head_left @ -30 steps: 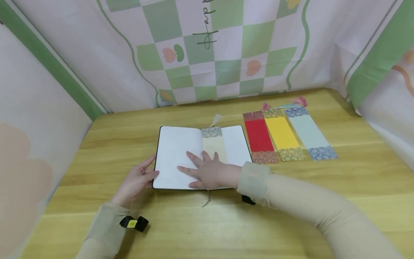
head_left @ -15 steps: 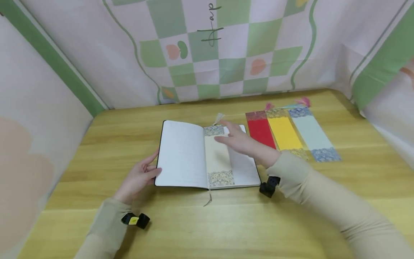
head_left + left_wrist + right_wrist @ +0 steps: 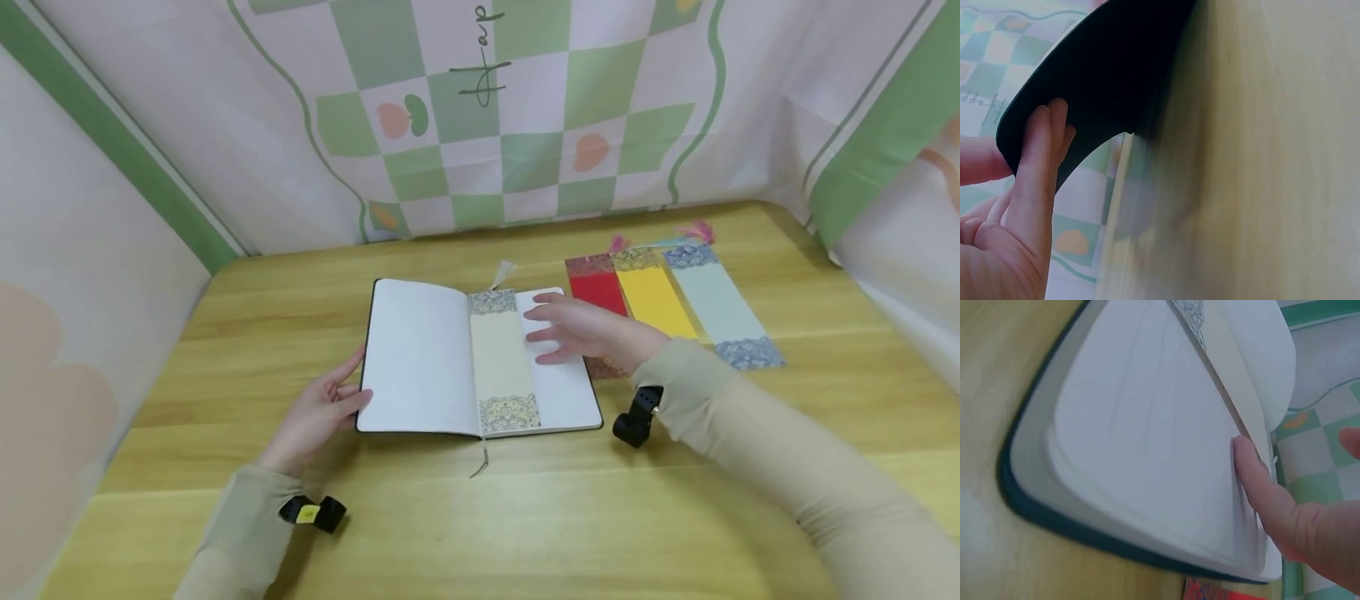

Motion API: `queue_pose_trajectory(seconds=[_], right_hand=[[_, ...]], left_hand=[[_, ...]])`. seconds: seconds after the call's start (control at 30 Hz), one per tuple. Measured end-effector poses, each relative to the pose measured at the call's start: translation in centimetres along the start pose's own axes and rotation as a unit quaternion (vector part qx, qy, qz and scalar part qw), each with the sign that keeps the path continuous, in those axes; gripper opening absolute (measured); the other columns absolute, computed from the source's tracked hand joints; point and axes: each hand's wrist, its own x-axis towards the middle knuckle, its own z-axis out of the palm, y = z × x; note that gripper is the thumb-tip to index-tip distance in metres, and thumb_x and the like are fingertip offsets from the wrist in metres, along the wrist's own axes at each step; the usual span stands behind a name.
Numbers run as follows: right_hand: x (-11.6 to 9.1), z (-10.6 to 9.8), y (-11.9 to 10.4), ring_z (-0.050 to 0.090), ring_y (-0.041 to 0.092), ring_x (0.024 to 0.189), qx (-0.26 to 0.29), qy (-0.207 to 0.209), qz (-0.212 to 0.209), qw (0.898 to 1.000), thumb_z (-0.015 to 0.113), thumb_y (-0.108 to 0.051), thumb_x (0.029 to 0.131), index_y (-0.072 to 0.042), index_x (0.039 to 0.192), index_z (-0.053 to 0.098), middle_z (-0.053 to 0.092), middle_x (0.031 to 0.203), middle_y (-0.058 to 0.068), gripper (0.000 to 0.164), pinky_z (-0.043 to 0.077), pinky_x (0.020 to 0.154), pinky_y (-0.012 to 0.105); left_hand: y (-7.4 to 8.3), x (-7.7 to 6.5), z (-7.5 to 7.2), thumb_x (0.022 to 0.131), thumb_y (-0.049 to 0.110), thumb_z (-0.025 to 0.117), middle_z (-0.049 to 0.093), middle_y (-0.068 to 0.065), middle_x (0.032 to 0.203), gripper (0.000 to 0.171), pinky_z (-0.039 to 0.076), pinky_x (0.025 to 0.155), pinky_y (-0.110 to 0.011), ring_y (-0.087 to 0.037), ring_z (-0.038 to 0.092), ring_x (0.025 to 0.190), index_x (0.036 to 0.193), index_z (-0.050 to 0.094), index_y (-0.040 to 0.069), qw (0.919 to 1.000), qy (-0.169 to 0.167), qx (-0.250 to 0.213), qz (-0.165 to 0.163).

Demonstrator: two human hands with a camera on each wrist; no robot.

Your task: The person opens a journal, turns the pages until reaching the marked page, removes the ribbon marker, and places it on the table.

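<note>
An open notebook (image 3: 420,358) with dark covers and white pages lies on the table. My left hand (image 3: 318,417) pinches its left edge, thumb on the page and fingers behind the dark cover (image 3: 1104,69), which tilts up off the table in the left wrist view. A cream bookmark (image 3: 504,354) with lace-patterned ends and a pale tassel lies on the right page along the gutter. My right hand (image 3: 581,329) is over the right page, fingers spread and slightly bent. In the right wrist view a fingertip (image 3: 1244,447) meets the page right beside the bookmark.
Red (image 3: 597,292), yellow (image 3: 656,300) and pale blue (image 3: 723,304) bookmarks lie side by side to the right, tassels toward the back; my right forearm partly covers the nearer ones. A thin ribbon (image 3: 482,458) hangs from the spine. A patterned curtain (image 3: 465,167) closes off the back.
My right hand has lifted off the bookmark and lower pages, moved up toward the bookmark's top, then right onto the right page. The notebook's left side has risen, my left hand still holding it.
</note>
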Motion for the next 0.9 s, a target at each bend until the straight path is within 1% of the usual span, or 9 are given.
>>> queue_pose_trajectory(seconds=[0.1, 0.23, 0.33, 0.4, 0.5, 0.6, 0.73, 0.83, 0.9], right_hand=[[0.5, 0.5, 0.1, 0.019, 0.040, 0.142, 0.010, -0.008, 0.005, 1.000, 0.037, -0.019, 0.101, -0.012, 0.151, -0.010, 0.001, 0.158, 0.017, 0.069, 0.035, 0.106, 0.052], [1.2, 1.4, 0.1, 0.027, 0.037, 0.139, 0.012, 0.019, 0.013, 1.000, 0.042, -0.015, 0.099, -0.013, 0.152, -0.007, 0.011, 0.156, 0.018, 0.072, 0.044, 0.100, 0.044], [1.7, 2.1, 0.1, 0.040, 0.030, 0.125, 0.010, 0.048, 0.018, 0.999, 0.046, -0.012, 0.097, -0.012, 0.152, 0.000, 0.025, 0.149, 0.018, 0.072, 0.051, 0.087, 0.033], [2.0, 2.6, 0.2, 0.045, 0.023, 0.112, 0.005, 0.065, 0.015, 0.998, 0.047, -0.009, 0.096, -0.011, 0.152, 0.004, 0.036, 0.138, 0.017, 0.070, 0.051, 0.079, 0.027], [2.4, 3.1, 0.4, 0.047, 0.017, 0.096, -0.006, 0.088, 0.003, 0.996, 0.049, -0.006, 0.095, -0.007, 0.151, 0.008, 0.045, 0.119, 0.013, 0.070, 0.050, 0.075, 0.024], [2.6, 3.5, 0.5, 0.051, 0.016, 0.091, -0.033, 0.108, -0.012, 0.994, 0.051, -0.004, 0.092, -0.005, 0.150, 0.010, 0.049, 0.109, 0.011, 0.071, 0.052, 0.080, 0.027], [2.7, 3.9, 0.8, 0.054, 0.017, 0.091, -0.059, 0.118, -0.027, 0.991, 0.052, -0.001, 0.090, -0.005, 0.150, 0.009, 0.052, 0.116, 0.017, 0.074, 0.051, 0.088, 0.034], [2.6, 4.0, 1.0, 0.054, 0.016, 0.089, -0.063, 0.118, -0.034, 0.990, 0.053, 0.000, 0.091, -0.006, 0.151, 0.009, 0.048, 0.129, 0.022, 0.074, 0.052, 0.084, 0.031], [2.5, 3.9, 1.2, 0.055, 0.015, 0.087, -0.061, 0.118, -0.037, 0.990, 0.053, 0.001, 0.091, -0.007, 0.151, 0.011, 0.044, 0.136, 0.023, 0.073, 0.053, 0.078, 0.028]], left_hand=[[0.1, 0.1, 0.0, 0.096, 0.011, 0.055, 0.067, 0.003, 0.089, 0.066, 0.049, 0.069, -0.023, -0.004, 0.053, 0.067, 0.151, 0.022, 0.024, 1.0000, -0.003, -0.003, 0.003], [0.1, 0.2, 0.0, 0.096, 0.009, 0.055, 0.061, 0.006, 0.079, 0.066, 0.047, 0.065, -0.022, -0.003, 0.047, 0.060, 0.151, 0.022, 0.023, 0.9998, -0.008, -0.015, 0.009], [0.1, 0.2, 0.1, 0.095, 0.008, 0.054, 0.056, 0.007, 0.070, 0.067, 0.044, 0.062, -0.021, -0.004, 0.041, 0.056, 0.151, 0.021, 0.022, 0.9993, -0.017, -0.030, 0.014], [0.0, 0.1, 0.2, 0.095, 0.007, 0.054, 0.053, 0.008, 0.067, 0.067, 0.044, 0.061, -0.020, -0.004, 0.039, 0.054, 0.152, 0.020, 0.021, 0.9988, -0.021, -0.040, 0.017], [0.0, 0.1, 0.2, 0.096, 0.005, 0.053, 0.058, 0.008, 0.069, 0.067, 0.046, 0.063, -0.020, -0.003, 0.044, 0.056, 0.152, 0.019, 0.019, 0.9981, -0.027, -0.051, 0.022], [0.0, 0.1, 0.2, 0.096, 0.004, 0.052, 0.063, 0.007, 0.074, 0.067, 0.050, 0.066, -0.021, -0.002, 0.053, 0.063, 0.152, 0.019, 0.018, 0.9975, -0.028, -0.060, 0.026], [0.2, -0.1, 0.2, 0.096, 0.004, 0.051, 0.069, 0.005, 0.084, 0.066, 0.052, 0.070, -0.022, -0.003, 0.061, 0.073, 0.152, 0.018, 0.017, 0.9974, -0.027, -0.061, 0.027], [0.3, -0.2, 0.2, 0.096, 0.004, 0.052, 0.069, 0.004, 0.088, 0.066, 0.052, 0.070, -0.022, -0.003, 0.062, 0.075, 0.152, 0.018, 0.017, 0.9980, -0.022, -0.054, 0.024], [0.3, -0.2, 0.2, 0.096, 0.005, 0.052, 0.067, 0.005, 0.084, 0.066, 0.051, 0.068, -0.022, -0.003, 0.058, 0.071, 0.152, 0.019, 0.018, 0.9983, -0.020, -0.051, 0.022]])
